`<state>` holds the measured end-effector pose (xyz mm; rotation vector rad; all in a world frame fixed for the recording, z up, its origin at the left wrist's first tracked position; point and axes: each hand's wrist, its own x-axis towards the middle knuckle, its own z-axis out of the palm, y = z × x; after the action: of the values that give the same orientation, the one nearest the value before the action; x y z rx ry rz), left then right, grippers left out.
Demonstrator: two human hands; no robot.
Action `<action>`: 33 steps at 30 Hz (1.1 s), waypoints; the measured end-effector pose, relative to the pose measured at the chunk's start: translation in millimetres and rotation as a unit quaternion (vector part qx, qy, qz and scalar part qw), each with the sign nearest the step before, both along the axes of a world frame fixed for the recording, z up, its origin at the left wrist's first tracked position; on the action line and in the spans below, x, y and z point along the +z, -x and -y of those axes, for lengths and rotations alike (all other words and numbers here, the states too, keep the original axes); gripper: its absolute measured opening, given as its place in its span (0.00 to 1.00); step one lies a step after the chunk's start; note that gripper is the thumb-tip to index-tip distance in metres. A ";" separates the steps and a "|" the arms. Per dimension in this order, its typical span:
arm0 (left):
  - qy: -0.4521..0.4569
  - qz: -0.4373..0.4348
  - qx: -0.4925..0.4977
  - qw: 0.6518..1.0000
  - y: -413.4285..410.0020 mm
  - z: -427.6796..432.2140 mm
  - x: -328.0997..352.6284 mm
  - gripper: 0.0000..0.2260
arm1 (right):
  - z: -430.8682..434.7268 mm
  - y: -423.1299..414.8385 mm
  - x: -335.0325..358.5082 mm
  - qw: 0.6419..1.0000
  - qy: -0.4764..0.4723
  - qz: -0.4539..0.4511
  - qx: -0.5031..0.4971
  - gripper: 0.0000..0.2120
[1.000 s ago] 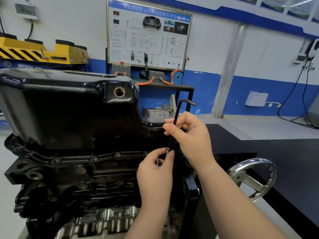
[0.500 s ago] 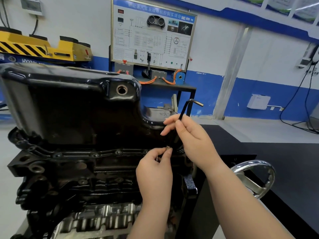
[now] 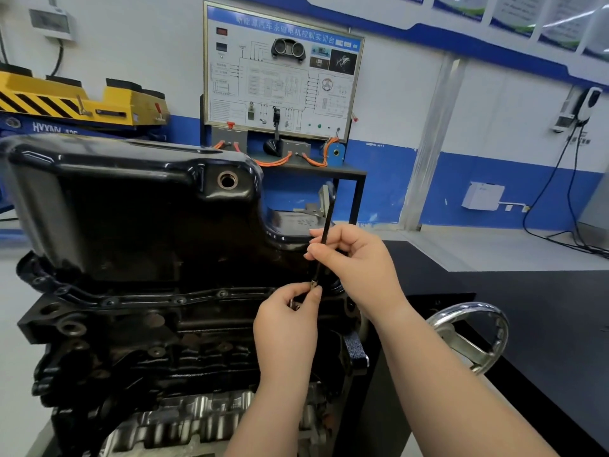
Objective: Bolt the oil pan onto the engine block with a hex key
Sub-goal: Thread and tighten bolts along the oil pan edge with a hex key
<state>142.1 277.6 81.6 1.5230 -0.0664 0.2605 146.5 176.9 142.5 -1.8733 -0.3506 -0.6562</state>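
A glossy black oil pan point(image 3: 131, 206) sits on top of the dark engine block point(image 3: 138, 344), with a row of bolts along its flange point(image 3: 178, 300). A thin black hex key point(image 3: 324, 235) stands nearly upright at the pan's right end. My right hand point(image 3: 356, 262) pinches its shaft about midway. My left hand point(image 3: 290, 321) pinches the key's lower tip, where a small bolt sits at the flange; the bolt is mostly hidden by my fingers.
A chrome handwheel point(image 3: 474, 334) of the engine stand sticks out at the right, beside a black table point(image 3: 543, 308). Behind stand a wiring training board point(image 3: 280, 74) on a dark stand and a yellow lift point(image 3: 75, 100).
The hex key has turned: its short arm pointed right before and is now end-on. Both hands stayed on the key at the flange, and the camera shifted slightly.
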 end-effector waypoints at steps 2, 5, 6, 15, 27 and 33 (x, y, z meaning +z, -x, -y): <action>0.004 0.012 0.003 1.000 1.5 -1.1 0.0 0.05 | -2.4 -1.0 -2.2 1.000 -0.012 0.004 -0.008 0.14; -0.001 0.040 0.005 0.999 2.2 -5.1 3.9 0.04 | -3.4 -2.3 -4.6 1.000 -0.020 0.013 -0.015 0.15; -0.009 0.052 0.004 0.999 2.2 -6.6 6.4 0.04 | -3.4 -2.6 -5.0 0.999 -0.023 0.015 -0.016 0.15; -0.166 0.140 -0.006 0.976 -14.4 -14.0 30.9 0.12 | -2.1 -3.4 -6.8 0.999 -0.023 0.027 -0.004 0.14; -0.289 0.140 -0.039 0.946 -26.2 -29.4 46.8 0.11 | 4.4 -1.8 32.3 0.991 0.067 -0.038 0.108 0.14; -0.270 0.151 -0.052 0.950 -26.6 -26.7 39.1 0.06 | 7.3 -7.7 26.2 0.991 0.018 -0.036 0.125 0.12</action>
<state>168.7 304.3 120.7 2.0035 -0.4942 0.4139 154.2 169.6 168.7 -1.8437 -0.5437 -0.4134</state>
